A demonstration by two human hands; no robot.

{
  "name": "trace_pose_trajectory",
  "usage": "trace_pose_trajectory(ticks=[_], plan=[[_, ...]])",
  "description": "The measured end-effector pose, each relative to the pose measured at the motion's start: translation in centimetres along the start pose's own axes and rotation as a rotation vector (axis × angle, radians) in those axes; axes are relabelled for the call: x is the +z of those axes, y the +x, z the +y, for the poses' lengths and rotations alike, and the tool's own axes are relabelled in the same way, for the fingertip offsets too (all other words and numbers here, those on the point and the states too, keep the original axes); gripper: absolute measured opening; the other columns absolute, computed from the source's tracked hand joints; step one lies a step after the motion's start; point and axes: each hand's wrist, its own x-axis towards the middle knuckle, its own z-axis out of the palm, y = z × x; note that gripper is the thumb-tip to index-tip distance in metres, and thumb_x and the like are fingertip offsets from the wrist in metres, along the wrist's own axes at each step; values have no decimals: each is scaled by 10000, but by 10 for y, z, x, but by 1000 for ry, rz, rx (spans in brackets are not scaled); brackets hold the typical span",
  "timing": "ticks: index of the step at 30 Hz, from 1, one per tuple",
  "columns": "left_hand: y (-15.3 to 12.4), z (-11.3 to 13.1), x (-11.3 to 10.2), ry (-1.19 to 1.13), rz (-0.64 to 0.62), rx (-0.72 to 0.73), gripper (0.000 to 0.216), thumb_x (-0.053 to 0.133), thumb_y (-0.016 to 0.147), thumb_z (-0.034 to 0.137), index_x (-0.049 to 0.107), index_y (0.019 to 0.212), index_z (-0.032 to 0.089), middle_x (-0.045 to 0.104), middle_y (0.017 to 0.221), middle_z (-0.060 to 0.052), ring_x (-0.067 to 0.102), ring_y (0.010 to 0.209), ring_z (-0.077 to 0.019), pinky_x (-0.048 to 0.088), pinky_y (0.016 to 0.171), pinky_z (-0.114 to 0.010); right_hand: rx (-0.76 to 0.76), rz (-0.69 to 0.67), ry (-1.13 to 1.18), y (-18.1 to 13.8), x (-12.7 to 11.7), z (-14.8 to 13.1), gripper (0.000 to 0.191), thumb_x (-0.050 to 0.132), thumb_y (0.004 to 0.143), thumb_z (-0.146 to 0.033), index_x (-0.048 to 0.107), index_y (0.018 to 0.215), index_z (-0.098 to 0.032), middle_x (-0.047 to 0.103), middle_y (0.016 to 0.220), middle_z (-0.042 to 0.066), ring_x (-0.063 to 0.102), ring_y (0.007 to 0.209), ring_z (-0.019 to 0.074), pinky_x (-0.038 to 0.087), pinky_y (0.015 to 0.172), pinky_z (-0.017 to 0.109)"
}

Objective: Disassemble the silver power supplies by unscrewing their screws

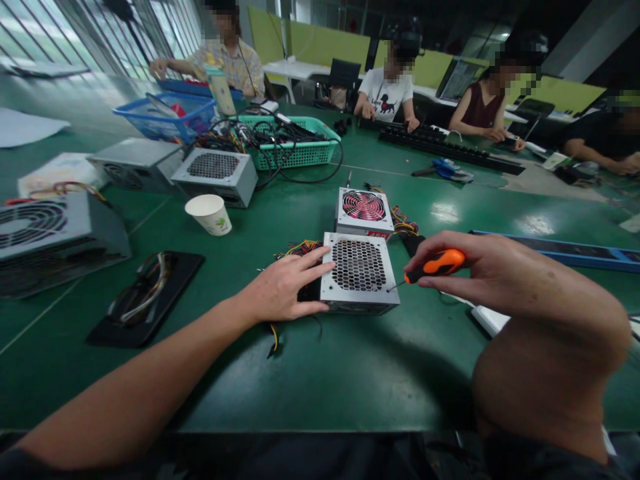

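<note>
On the green table (310, 387), the metal power supply (360, 267) lies between your left hand (280, 285), spread against the unit's left edge, and your right hand (487, 267), clasped around an orange screwdriver (443, 262).

Left hand (280, 290) spread, right hand (480, 263) pinched, on either side of the honeycomb-grilled power supply (359, 265)
The left forearm (165, 373) slants up from below and left of the power supply, palm down, with 2 fingertips resting on its top near the left edge and the thumb touching its near left corner; to its right, the right arm (545, 380) rises and bends sharply, so the hand points back leftward, thumb below and fingers above, closed around a screwdriver (445, 262)
</note>
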Motion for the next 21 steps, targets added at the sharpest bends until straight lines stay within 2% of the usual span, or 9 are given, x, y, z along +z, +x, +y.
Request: trace_pose_trajectory(ticks=[7,11,15,21], plan=[[1,1,-1,-18,0,-5,744,635,913,550,435,1514,160,339,1624,-220,544,1353,-347,486,1070,-518,11,31,50,4,-1,1,296,699,861,-491,676,1058,-273,761,972,43,728,777,226,594,676,396],[0,0,0,-24,5,-1,746,640,912,546,427,1518,167,336,1626,-218,539,1360,-347,487,1067,-518,19,68,72,3,0,6,300,721,846,-483,662,1068,-289,762,996,41,736,825,235,610,718,405],[0,0,1,-13,5,2,741,631,915,554,445,1510,153,337,1627,-215,534,1362,-348,491,1067,-509,61,185,129,2,-2,3,350,767,809,-476,608,1062,-294,780,988,50,750,825,256,626,707,422],[1,0,1,-12,4,-6,735,643,908,547,467,1503,154,342,1625,-211,553,1340,-360,488,1076,-531,69,371,406,6,1,-9,364,788,806,-356,534,1057,-287,762,961,35,756,876,253,637,752,418]])
